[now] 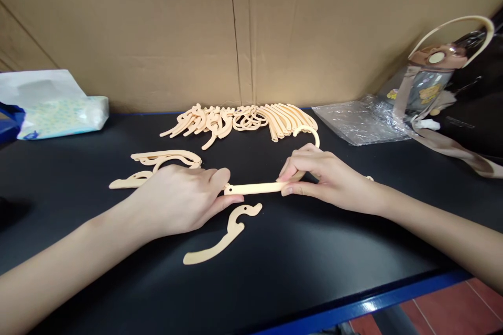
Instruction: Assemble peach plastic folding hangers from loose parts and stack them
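Observation:
Both of my hands are closed on a cream plastic hanger arm (255,188), stretched level between them above the black table. My left hand (184,196) pinches near its left end, beside a small dark hole. The right end sits between thumb and fingers of my right hand (318,175). A curved cream hook (312,131) rises from behind my right fingers; whether it is joined to the arm is hidden. Just below my hands lies a loose curved hanger piece (223,241) with a notch. Folded hanger parts (168,157) lie behind my left hand, partly covered by it.
Along the back lie piles of curved hanger pieces (208,120), ring-like hooks (250,118) and long hanger arms (288,120). A tissue pack (63,115) is at left. At right are a clear plastic bag (353,120), a strapped bottle (428,81) and a black bag (471,99).

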Motion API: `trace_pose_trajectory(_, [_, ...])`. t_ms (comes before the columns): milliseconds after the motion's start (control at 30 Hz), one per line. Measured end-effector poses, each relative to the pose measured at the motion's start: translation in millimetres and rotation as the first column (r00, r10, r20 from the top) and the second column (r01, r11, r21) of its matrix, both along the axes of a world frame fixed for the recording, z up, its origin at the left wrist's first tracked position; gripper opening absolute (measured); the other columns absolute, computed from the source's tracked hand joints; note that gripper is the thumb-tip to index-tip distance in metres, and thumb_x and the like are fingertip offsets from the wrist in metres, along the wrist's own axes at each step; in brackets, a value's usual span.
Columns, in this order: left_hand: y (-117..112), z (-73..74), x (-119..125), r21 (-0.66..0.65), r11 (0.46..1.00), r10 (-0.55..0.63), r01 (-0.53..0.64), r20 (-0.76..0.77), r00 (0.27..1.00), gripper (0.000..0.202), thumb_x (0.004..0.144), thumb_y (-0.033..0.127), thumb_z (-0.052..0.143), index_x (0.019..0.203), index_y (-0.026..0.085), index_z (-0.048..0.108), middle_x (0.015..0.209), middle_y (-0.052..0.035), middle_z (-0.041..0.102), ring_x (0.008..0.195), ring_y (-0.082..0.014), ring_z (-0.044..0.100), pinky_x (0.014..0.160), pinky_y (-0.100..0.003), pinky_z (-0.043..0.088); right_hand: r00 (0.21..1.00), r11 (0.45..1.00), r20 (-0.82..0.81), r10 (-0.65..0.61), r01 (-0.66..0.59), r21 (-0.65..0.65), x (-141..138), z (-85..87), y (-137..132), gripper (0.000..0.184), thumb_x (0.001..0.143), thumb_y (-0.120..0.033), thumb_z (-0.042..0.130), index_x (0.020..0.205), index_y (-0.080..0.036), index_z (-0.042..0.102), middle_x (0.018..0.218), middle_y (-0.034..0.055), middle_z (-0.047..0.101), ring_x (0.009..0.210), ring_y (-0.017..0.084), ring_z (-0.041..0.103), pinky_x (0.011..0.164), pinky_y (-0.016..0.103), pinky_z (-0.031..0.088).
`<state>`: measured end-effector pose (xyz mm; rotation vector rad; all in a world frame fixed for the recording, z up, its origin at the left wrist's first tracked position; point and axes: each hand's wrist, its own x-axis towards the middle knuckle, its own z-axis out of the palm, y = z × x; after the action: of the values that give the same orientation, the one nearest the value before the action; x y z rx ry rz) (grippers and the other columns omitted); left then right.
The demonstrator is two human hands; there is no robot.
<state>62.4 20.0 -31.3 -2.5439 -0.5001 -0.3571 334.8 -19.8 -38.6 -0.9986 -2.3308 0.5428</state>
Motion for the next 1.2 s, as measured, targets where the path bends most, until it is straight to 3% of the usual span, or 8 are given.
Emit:
trace_pose_trajectory(400, [-3.7,1.1,0.8,-0.017,0.999,-0.034,0.033,-0.025,0.999,0.051,0.105,0.036,0.019,0.065,0.02,0.045,0.044,0.003,0.046,0.033,-0.0141,0.048,0.037,-0.029,0.025,1.0,1.0,0.02,0.005,-0.005,0.005,1.4,-0.3,0.3,0.012,0.093,-0.031,0.065,0.088,-0.021,0.064,0.082,-0.0026,0.072,0.082,0.016,0.057,0.081,0.03,0.036])
trace_pose_trajectory(667, [-3.7,3.1,-3.6,0.042,0.998,-0.056,0.054,0.07,0.996,0.033,0.104,0.037,0.026,0.089,0.019,0.049,0.055,0.0045,0.056,0.039,-0.0128,0.051,0.039,-0.027,0.025,0.999,0.996,-0.034,0.02,-0.023,-0.083,-0.5,1.3,0.8,0.017,0.093,-0.038,0.064,0.087,-0.022,0.063,0.083,-0.0023,0.073,0.078,0.016,0.062,0.082,0.032,0.035])
trace_pose_trajectory(1200, [-7.4,3.8,-2.3,-0.034,0.993,-0.115,0.116,0.022,0.993,0.03,0.105,0.03,0.026,0.1,0.014,0.051,0.054,0.0013,0.061,0.04,-0.0162,0.059,0.035,-0.029,0.026,0.999,0.98,-0.043,0.01,-0.018,-0.198,-0.5,4.4,-0.8,0.02,0.092,-0.039,0.064,0.086,-0.02,0.065,0.081,-0.0016,0.072,0.077,0.015,0.059,0.077,0.031,0.036])
